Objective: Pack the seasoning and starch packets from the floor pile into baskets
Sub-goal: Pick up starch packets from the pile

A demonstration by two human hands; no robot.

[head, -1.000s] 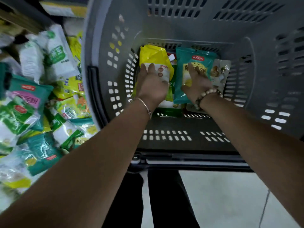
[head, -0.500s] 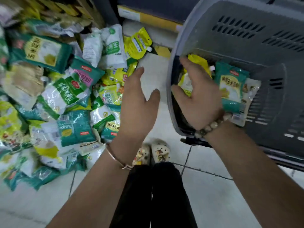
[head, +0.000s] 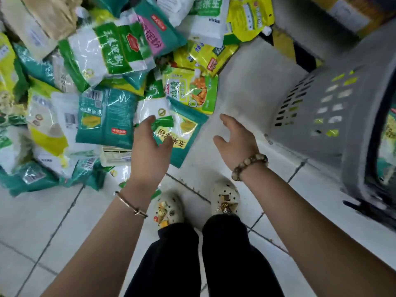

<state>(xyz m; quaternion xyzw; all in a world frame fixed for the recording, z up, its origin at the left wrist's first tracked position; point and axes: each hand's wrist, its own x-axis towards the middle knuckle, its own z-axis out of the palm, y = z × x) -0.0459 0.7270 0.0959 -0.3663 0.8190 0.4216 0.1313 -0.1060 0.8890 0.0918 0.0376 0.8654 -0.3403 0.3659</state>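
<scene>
Left hand (head: 150, 151): palm down, fingers straight and slightly spread, nothing held. The fingertips lie over the near corner of a teal corn-starch packet (head: 185, 133). Cannot tell whether they touch the packet or hang just above it. A thin bangle (head: 130, 204) sits on this wrist.

Right hand (head: 235, 144): fingers loosely curved and apart, thumb out to the side, nothing held. It is over bare white floor tile (head: 246, 86), just to the right of the teal corn-starch packet's edge. A bead bracelet (head: 249, 166) sits on this wrist.

Floor pile (head: 70, 116): the packets lie ahead of and to the left of the left fingers, overlapping at all angles.
- Beyond both sets of fingertips lies a yellow-green seasoning packet (head: 190, 91) with a food picture, partly over the teal corn-starch packet.
- Just left of the left fingers lies a second teal packet (head: 107, 118), barcode side up.
- Further beyond is a white-and-green starch bag (head: 102, 52), with yellow pouches at the far side.

Grey basket (head: 321, 116): to the right of the right fingers and apart from them, with its perforated wall facing the hand. Packets show inside at the frame edge, blurred.

Two cream clogs (head: 169, 209) stand on the tile below the wrists.
</scene>
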